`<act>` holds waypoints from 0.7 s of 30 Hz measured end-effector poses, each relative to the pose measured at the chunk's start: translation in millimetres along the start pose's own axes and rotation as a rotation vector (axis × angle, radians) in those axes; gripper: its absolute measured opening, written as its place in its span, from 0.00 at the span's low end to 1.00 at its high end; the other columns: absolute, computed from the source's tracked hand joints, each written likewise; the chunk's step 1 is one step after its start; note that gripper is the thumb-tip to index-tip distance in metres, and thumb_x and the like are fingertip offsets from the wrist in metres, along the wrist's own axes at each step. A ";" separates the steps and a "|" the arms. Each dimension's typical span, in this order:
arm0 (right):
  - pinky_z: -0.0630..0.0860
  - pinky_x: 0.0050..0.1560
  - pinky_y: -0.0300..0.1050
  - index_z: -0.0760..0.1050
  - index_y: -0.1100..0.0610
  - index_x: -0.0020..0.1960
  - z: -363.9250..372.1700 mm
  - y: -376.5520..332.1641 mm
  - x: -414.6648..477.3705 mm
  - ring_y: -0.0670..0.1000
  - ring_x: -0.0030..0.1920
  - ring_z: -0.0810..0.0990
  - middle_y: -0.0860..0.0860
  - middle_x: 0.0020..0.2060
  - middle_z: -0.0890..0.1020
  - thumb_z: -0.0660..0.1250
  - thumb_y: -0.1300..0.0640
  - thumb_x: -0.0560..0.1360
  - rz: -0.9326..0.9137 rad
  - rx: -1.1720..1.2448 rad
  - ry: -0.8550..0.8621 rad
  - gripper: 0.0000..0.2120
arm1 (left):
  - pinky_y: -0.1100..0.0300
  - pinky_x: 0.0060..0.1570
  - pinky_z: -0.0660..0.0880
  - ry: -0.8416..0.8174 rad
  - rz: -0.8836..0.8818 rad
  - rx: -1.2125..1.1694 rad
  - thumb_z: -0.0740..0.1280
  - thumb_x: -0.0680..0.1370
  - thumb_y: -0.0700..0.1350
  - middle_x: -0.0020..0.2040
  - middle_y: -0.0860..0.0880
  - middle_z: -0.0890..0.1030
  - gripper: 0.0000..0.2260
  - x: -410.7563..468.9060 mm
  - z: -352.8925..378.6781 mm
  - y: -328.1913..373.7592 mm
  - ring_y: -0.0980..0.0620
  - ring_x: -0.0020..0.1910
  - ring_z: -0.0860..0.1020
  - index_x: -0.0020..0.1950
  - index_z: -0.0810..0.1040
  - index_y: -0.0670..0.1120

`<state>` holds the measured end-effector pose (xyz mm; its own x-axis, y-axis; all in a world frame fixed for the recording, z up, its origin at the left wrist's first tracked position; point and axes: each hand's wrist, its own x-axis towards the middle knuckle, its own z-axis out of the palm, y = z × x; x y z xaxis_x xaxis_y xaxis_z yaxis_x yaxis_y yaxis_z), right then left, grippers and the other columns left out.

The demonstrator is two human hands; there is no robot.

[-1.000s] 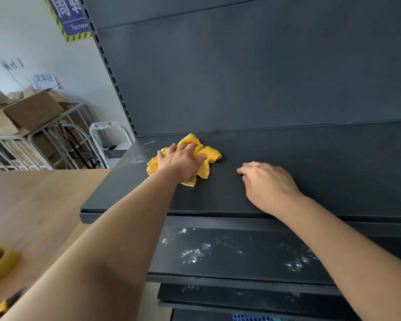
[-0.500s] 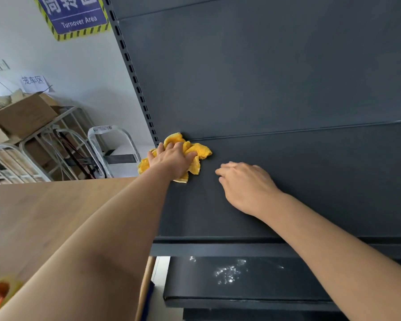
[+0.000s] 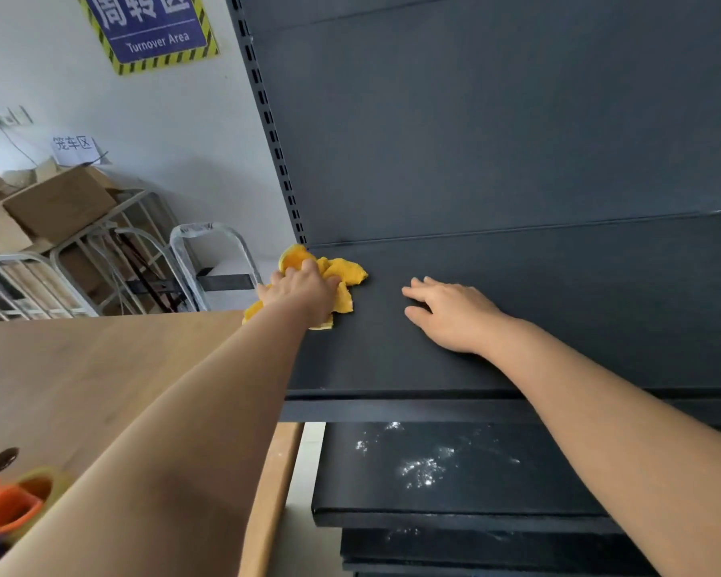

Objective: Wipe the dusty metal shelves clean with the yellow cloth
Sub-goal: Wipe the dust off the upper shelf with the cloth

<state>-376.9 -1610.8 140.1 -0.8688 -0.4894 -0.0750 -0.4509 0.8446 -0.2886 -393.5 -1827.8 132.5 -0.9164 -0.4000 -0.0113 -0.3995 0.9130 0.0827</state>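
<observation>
The crumpled yellow cloth (image 3: pixel 342 273) lies at the far left corner of the dark metal top shelf (image 3: pixel 558 310), against the slotted upright. My left hand (image 3: pixel 300 290) presses down on the cloth with fingers curled over it. My right hand (image 3: pixel 450 312) rests flat on the same shelf, to the right of the cloth and apart from it, fingers relaxed. The shelf below (image 3: pixel 454 468) carries white dust patches near its middle.
A wooden table (image 3: pixel 80 381) stands left of the shelving, with an orange and yellow tape roll (image 3: pixel 13 505) at its near corner. Cardboard boxes (image 3: pixel 55 206) sit on metal cage carts (image 3: pixel 26 285) by the wall. A white step frame (image 3: pixel 209 260) stands behind the table.
My left hand slid the cloth left and back into the shelf's far left corner. My right hand stayed resting on the shelf. The view shifted to the left.
</observation>
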 end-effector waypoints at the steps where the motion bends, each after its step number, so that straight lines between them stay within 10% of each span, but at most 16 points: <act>1: 0.58 0.74 0.52 0.63 0.53 0.75 -1.0 2.2 -3.6 0.49 0.77 0.55 0.49 0.77 0.60 0.51 0.52 0.83 -0.008 0.015 -0.008 0.21 | 0.41 0.66 0.61 0.002 -0.012 -0.007 0.48 0.80 0.62 0.66 0.42 0.72 0.24 -9.6 -0.6 -2.5 0.40 0.67 0.65 0.66 0.66 0.47; 9: 0.73 0.58 0.54 0.76 0.57 0.55 10.6 0.3 -68.2 0.55 0.65 0.73 0.50 0.55 0.79 0.51 0.56 0.81 -0.103 -0.023 0.117 0.15 | 0.40 0.65 0.63 0.037 -0.086 0.001 0.48 0.80 0.62 0.66 0.43 0.72 0.22 -94.9 -6.1 -11.1 0.39 0.68 0.66 0.62 0.67 0.47; 21: 0.66 0.67 0.48 0.75 0.53 0.66 17.6 52.7 -193.1 0.50 0.74 0.64 0.49 0.71 0.71 0.55 0.60 0.81 -0.148 -0.002 0.306 0.17 | 0.45 0.59 0.63 0.287 0.027 -0.022 0.53 0.82 0.58 0.61 0.45 0.76 0.16 -205.7 11.3 41.2 0.39 0.63 0.68 0.56 0.71 0.48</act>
<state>-229.3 -1475.7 122.6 -0.8146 -0.5195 0.2579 -0.5772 0.7698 -0.2726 -221.7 -1707.0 127.0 -0.8814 -0.3849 0.2738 -0.3716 0.9229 0.1010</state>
